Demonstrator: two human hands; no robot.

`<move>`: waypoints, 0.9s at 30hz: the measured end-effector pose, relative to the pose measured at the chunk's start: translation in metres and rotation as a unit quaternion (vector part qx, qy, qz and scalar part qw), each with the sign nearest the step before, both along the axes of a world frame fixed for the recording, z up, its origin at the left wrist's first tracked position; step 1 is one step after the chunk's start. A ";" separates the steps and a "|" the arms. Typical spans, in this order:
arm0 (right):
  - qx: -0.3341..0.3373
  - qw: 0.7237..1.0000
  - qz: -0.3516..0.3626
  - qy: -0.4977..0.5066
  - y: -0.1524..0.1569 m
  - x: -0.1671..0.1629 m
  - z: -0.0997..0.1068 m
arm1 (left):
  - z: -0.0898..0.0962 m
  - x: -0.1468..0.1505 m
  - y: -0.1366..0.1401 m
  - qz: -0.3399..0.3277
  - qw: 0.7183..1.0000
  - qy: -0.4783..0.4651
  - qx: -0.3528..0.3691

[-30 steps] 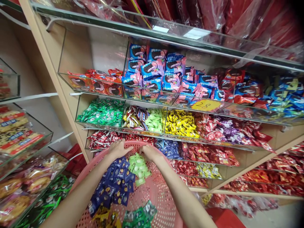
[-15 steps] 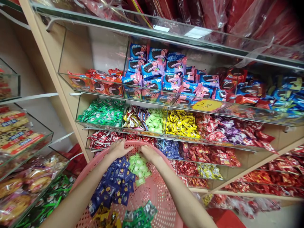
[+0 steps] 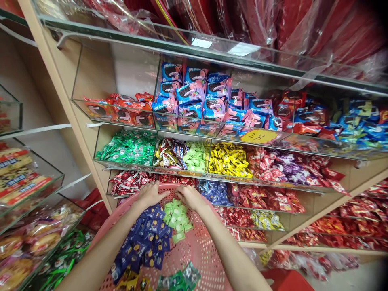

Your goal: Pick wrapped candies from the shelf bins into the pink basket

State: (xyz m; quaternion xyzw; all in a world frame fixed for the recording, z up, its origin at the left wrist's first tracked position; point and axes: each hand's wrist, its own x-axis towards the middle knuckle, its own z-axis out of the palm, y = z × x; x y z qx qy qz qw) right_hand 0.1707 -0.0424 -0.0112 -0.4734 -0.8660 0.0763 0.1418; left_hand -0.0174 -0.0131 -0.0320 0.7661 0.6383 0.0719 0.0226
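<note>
A large pink perforated plastic basket (image 3: 209,250) is tilted in front of me. My left hand (image 3: 150,195) lies over its far rim, fingers on the outer side and thumb stretched along the inside. Beside it, my right hand (image 3: 190,197) grips the same rim with curled fingers. Inside the basket are dark blue wrapped sweets (image 3: 145,238) on the left and light green packets (image 3: 178,218) below my right hand. Green wrapped sweets (image 3: 182,279) and yellow ones (image 3: 130,279) sit nearer to me. The outer fingers of both hands are partly hidden.
Clear shelf bins hold green sweets (image 3: 129,147), yellow sweets (image 3: 228,159) and blue-pink biscuit packs (image 3: 190,93). A yellow price tag (image 3: 257,136) hangs in the middle. Lower bins carry red packets (image 3: 260,195). Wrapped bread (image 3: 33,242) fills the left shelf; a red object (image 3: 287,279) stands low right.
The view has shifted slightly, so the shelves appear a little lower and further left. Both hands stay on the basket's far rim, and its contents look the same.
</note>
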 end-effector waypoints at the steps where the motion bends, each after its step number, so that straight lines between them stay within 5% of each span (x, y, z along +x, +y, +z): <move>1: 0.002 1.000 -0.005 -0.001 -0.002 -0.001 0.002 | 0.000 0.000 0.000 0.000 1.000 0.000 0.000; 9: 0.074 0.996 -0.034 0.026 -0.007 0.003 0.059 | 0.005 0.001 0.000 -0.001 1.000 -0.012 -0.008; 16: 0.148 0.963 -0.191 -0.122 0.043 0.022 0.116 | 0.006 -0.001 -0.002 -0.009 1.000 -0.019 -0.003; 27: 0.082 0.956 -0.201 -0.199 0.106 0.010 0.128 | 0.012 -0.001 -0.005 -0.001 1.000 -0.022 -0.001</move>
